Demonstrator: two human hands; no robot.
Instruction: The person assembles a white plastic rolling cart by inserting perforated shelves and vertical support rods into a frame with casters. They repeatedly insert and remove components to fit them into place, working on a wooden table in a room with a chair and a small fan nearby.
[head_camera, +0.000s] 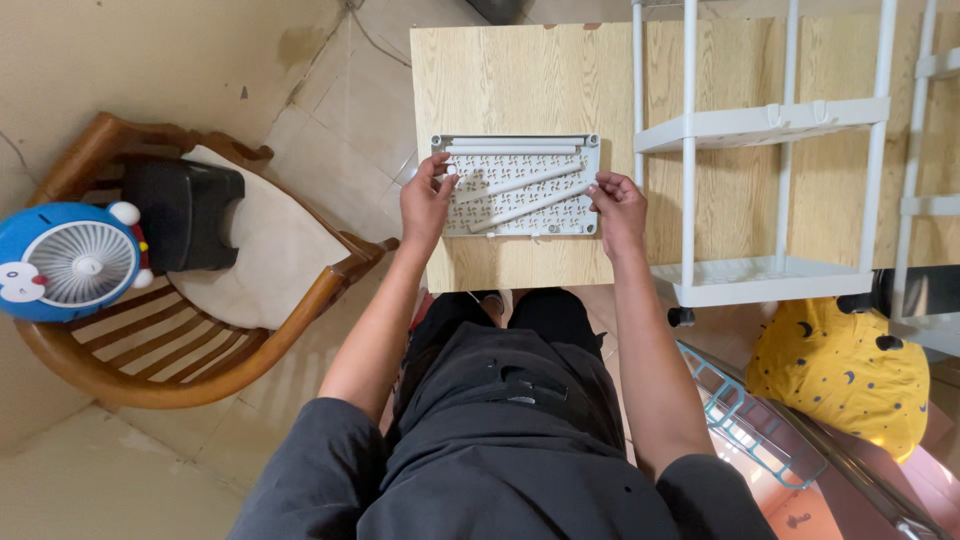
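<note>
Both hands, left hand (427, 203) and right hand (617, 210), pinch the white perforated shelf tray (517, 186) by opposite ends; keep it level so the loose tubes (520, 182) stay put.

We're taking the table (520, 80) as ref. Tray (519, 187) is lying on it, near its front edge, w/ tubes (520, 183) sitting in the tray. Left hand (425, 205) is gripping tray's left end, right hand (620, 210) its right end. Rack (765, 125) is standing right of the tray. Chair (190, 310) is sitting left of table, fan (68, 260) on it.
</note>
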